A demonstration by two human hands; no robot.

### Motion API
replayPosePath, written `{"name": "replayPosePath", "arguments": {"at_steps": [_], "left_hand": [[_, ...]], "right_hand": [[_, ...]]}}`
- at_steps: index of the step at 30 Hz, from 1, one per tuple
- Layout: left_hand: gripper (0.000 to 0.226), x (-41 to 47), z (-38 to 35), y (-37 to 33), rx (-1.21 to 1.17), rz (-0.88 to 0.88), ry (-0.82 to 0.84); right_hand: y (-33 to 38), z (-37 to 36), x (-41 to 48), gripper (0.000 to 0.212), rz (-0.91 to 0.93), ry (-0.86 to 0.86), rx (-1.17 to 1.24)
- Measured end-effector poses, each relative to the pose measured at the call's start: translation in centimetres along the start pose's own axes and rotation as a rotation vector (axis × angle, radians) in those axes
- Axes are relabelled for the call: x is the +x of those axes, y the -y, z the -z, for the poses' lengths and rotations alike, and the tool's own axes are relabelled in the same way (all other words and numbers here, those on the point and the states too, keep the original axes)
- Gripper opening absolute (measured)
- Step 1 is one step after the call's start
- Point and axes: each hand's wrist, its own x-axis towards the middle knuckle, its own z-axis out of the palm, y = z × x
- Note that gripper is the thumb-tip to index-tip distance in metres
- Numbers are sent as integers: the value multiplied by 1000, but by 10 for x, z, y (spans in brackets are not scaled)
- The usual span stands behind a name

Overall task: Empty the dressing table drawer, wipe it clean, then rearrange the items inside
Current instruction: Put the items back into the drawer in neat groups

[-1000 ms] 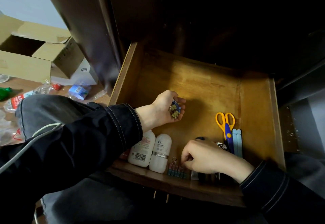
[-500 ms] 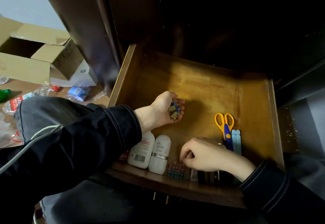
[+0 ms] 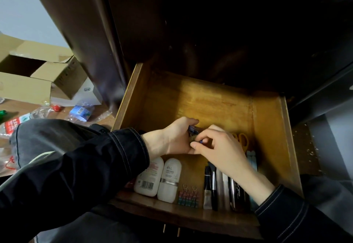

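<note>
The wooden drawer [image 3: 271,128] is pulled out below me. My left hand [image 3: 172,139] hovers over its middle, cupped around a bunch of small binder clips [image 3: 193,131]. My right hand [image 3: 217,147] has come up against it, fingertips pinching a clip in that bunch. Along the drawer's front edge lie two white bottles [image 3: 160,177], a row of coloured binder clips [image 3: 188,197], and several pens and tubes [image 3: 221,191]. Yellow-handled scissors [image 3: 243,140] and pale blue sticks [image 3: 252,156] lie at the right, partly hidden by my right hand.
The dark dressing table [image 3: 210,32] overhangs the drawer's back. To the left, an open cardboard box [image 3: 38,78], a white box [image 3: 84,93] and plastic wrappers [image 3: 80,112] litter the floor. The back half of the drawer floor is bare wood.
My right hand left the clips at the drawer's front edge and rose to meet my left hand, now pinching at the clips held there. The pens are uncovered.
</note>
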Motion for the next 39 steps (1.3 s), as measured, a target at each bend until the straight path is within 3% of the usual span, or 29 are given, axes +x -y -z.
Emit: {"name": "replayPosePath", "arguments": {"at_steps": [6,17,23,27,31,39], "left_hand": [[38,-2,-1,0,-36,-41,-39],[38,6,8,-3,-77,-122,-215],[19,4,12,-6,-149,-156,-192],[25,3,12,-6,-150,-209,-123],[39,2,10,-6,-154,-237,-103],[33,-1,6,-7,-148,-228,-134]], "right_hand": [[-1,-1,0,20,-90,53,15],[-2,8,-1,11,-16,61,235],[-8,-10,-6,9,-26,371,27],[-7,-24,-6,8,-20,512,4],[-9,-29,-7,11,2,554,-28],[-9,-33,-8,14,13,603,-66]]}}
